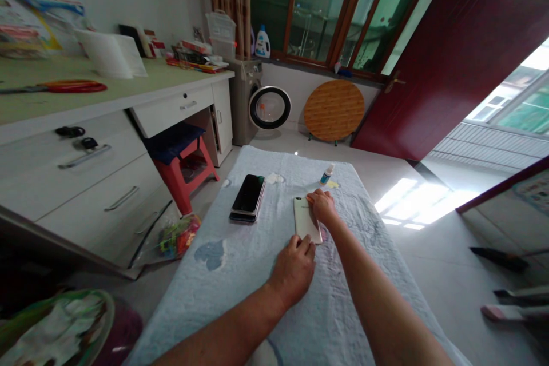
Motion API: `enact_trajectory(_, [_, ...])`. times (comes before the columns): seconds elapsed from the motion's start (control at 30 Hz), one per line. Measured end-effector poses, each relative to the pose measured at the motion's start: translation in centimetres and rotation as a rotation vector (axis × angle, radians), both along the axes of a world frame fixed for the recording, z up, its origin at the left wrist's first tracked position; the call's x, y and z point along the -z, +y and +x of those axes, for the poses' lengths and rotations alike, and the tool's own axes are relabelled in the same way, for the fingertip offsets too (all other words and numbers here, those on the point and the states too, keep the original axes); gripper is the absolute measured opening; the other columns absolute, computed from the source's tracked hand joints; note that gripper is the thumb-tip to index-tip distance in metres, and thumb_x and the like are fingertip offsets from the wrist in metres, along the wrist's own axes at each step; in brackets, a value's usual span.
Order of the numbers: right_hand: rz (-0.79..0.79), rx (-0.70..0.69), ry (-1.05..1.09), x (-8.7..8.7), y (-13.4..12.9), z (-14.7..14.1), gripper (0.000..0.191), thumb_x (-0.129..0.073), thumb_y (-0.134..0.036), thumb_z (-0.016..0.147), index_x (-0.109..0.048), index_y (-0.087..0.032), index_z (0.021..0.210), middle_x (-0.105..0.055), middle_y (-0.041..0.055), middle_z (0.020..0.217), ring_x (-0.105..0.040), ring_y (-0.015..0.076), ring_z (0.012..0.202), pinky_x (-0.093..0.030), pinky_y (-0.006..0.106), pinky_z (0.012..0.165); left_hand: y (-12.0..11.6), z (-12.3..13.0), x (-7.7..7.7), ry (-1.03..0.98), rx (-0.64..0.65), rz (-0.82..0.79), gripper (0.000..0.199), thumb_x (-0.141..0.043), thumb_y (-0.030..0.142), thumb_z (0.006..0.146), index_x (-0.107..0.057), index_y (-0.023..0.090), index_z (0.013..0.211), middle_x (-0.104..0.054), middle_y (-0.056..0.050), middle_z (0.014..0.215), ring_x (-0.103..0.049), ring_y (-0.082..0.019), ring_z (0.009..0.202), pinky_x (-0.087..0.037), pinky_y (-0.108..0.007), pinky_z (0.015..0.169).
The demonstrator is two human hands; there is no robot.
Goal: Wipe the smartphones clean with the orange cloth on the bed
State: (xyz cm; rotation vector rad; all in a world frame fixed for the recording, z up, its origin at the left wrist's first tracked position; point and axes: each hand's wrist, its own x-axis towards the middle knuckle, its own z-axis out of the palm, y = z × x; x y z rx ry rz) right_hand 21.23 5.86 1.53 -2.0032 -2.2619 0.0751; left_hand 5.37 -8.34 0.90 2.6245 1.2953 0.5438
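A pale phone lies face down on the light-blue cloth cover, its camera at the far end. My left hand has its fingers curled on the phone's near edge, holding it. My right hand is closed over the phone's far right part, pressing a small orange cloth against its back; most of that cloth is hidden under the fingers. Just beyond the right hand stands a small clear bottle with a white cap and blue label. To the left, a stack of dark-screened phones lies apart from both hands.
At left is a desk with red-handled scissors and a paper roll. A red stool is tucked under it. Beyond stand a washing machine with its door open and a round wooden tabletop. A bin sits lower left.
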Motion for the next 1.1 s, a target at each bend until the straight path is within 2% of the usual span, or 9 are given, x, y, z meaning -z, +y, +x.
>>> enact_trajectory(0.1, [0.032, 0.013, 0.006, 0.1, -0.8, 0.1, 0.033, -0.037, -0.025, 0.097, -0.069, -0.026, 0.107, -0.06, 0.0085, 0.105, -0.047, 0.0217, 0.091, -0.034, 0.032, 0.076, 0.2, -0.1, 0.2, -0.015, 0.003, 0.005, 0.032, -0.055, 0.022, 0.089, -0.058, 0.015, 0.121, -0.056, -0.009, 0.133, -0.048, -0.025, 0.111, -0.047, -0.037, 0.096])
enact_trajectory(0.27, [0.092, -0.065, 0.045, 0.4, -2.6, -0.7, 0.034, -0.037, -0.024, 0.098, -0.064, -0.024, 0.118, -0.059, 0.009, 0.109, -0.046, 0.0215, 0.094, -0.036, 0.031, 0.082, 0.8, -0.4, 0.2, -0.061, 0.043, -0.022, 0.032, -0.054, 0.023, 0.09, -0.058, 0.017, 0.121, -0.059, -0.007, 0.127, -0.047, -0.024, 0.115, -0.044, -0.037, 0.101])
enact_trajectory(0.47, [0.106, -0.177, 0.155, 0.8, -5.8, -0.9, 0.032, -0.041, -0.031, 0.099, -0.067, -0.027, 0.116, -0.06, 0.0065, 0.113, -0.048, 0.0194, 0.097, -0.039, 0.029, 0.088, 1.0, -0.6, -0.4, -0.1, 0.056, -0.047, 0.026, -0.05, 0.015, 0.09, -0.061, 0.019, 0.112, -0.063, -0.005, 0.115, -0.05, -0.022, 0.11, -0.046, -0.036, 0.098])
enact_trajectory(0.6, [0.094, -0.222, 0.222, 0.5, -8.4, -0.4, 0.029, -0.046, -0.029, 0.098, -0.069, -0.027, 0.115, -0.062, 0.006, 0.11, -0.051, 0.0182, 0.097, -0.041, 0.028, 0.089, 1.0, -0.8, -0.5, -0.119, 0.062, -0.022, 0.026, -0.047, 0.012, 0.09, -0.061, 0.018, 0.111, -0.064, -0.005, 0.111, -0.051, -0.021, 0.106, -0.047, -0.033, 0.097])
enact_trajectory(0.77, [0.083, -0.194, 0.308, 0.1, -11.4, 0.0, 0.033, -0.049, -0.016, 0.093, -0.068, -0.027, 0.117, -0.062, 0.0062, 0.109, -0.052, 0.0181, 0.095, -0.042, 0.029, 0.088, 1.1, -0.7, -0.5, -0.068, 0.061, 0.024, 0.026, -0.043, 0.011, 0.093, -0.062, 0.018, 0.108, -0.065, -0.006, 0.107, -0.054, -0.021, 0.1, -0.048, -0.034, 0.092])
enact_trajectory(0.9, [0.118, -0.176, 0.385, 0.3, -13.2, 0.1, 0.033, -0.047, -0.013, 0.091, -0.07, -0.025, 0.112, -0.063, 0.0061, 0.105, -0.053, 0.018, 0.093, -0.042, 0.03, 0.087, 1.1, -0.7, -0.6, -0.074, 0.05, 0.037, 0.026, -0.042, 0.012, 0.094, -0.062, 0.018, 0.11, -0.066, -0.006, 0.106, -0.055, -0.02, 0.099, -0.047, -0.034, 0.092])
enact_trajectory(1.0, [0.184, -0.12, 0.452, 0.8, -14.0, 0.5, 0.032, -0.045, -0.01, 0.088, -0.071, -0.022, 0.099, -0.063, 0.0061, 0.094, -0.055, 0.0179, 0.089, -0.043, 0.03, 0.086, 1.2, -0.8, -0.4, -0.091, 0.064, 0.04, 0.026, -0.043, 0.013, 0.094, -0.062, 0.019, 0.111, -0.067, -0.006, 0.108, -0.056, -0.02, 0.101, -0.047, -0.035, 0.093])
enact_trajectory(1.1, [0.314, 0.002, 0.522, 1.6, -14.4, 1.2, 0.032, -0.041, -0.011, 0.086, -0.066, -0.018, 0.105, -0.062, 0.0075, 0.094, -0.057, 0.0188, 0.09, -0.045, 0.03, 0.084, 1.7, -1.2, 0.0, -0.131, 0.094, 0.034, 0.026, -0.047, 0.01, 0.09, -0.065, 0.019, 0.106, -0.068, -0.006, 0.111, -0.055, -0.021, 0.104, -0.046, -0.036, 0.095])
